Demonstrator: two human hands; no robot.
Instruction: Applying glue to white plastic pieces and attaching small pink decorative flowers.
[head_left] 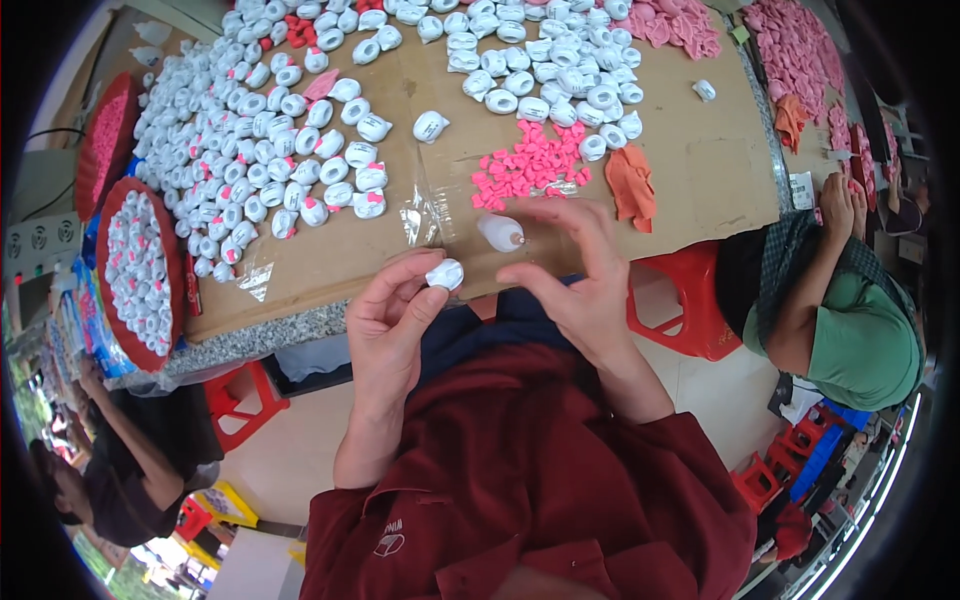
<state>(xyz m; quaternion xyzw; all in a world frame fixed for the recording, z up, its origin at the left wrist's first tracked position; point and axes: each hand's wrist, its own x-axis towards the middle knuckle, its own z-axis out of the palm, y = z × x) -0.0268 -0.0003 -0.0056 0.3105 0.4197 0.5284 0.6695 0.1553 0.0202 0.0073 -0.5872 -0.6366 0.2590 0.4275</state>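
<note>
My left hand pinches a small white rounded plastic piece between thumb and fingers, just off the table's near edge. My right hand hovers with fingers spread beside a small white glue bottle lying on the cardboard; it holds nothing. A heap of small pink parts lies just beyond the bottle.
The cardboard-covered table carries big spreads of white pieces, with more at the back. Two red bowls of pieces stand at the left. An orange rag, red stools and people seated on both sides are nearby.
</note>
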